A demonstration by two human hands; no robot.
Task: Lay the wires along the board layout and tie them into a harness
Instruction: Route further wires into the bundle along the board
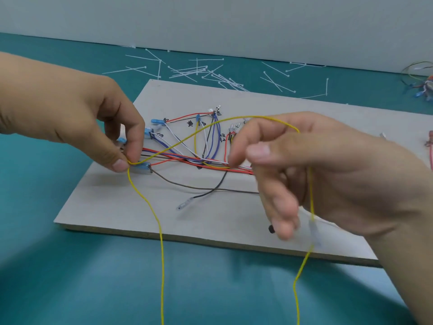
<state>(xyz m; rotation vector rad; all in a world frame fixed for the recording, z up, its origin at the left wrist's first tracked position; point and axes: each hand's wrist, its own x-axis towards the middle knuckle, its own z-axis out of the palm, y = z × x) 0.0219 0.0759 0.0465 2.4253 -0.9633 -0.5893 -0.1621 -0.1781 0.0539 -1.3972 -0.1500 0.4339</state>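
Left hand (93, 127) grip: thumb and forefinger pinched together on the yellow wire (159, 221), right at the blue connector (141, 167) on the near-left part of the board (117, 207). Right hand (328, 174) grip: fingers curled, wire hooked over the forefinger and running down through the hand (how hard it clamps, can't tell). Between the hands the yellow wire arcs in the air above the board, and both tails hang off the front edge over the bench (70, 277), so none of it is laid yet. Already down: the red, blue, white and black wire bundle (187, 160) runs along the middle of the board, with branches fanning up to terminals by the handwritten marks. A brown wire (187, 186) leaves the blue connector and heads right. A black lead with a clear-sleeved end (185, 204) lies loose in front of the bundle. The cable ties (199, 70) are scattered on the bench behind the board, and I see none on the bundle. My read: routing is mostly done, the yellow wire is one of the last to place, the black lead may need seating, and all the tying is left.
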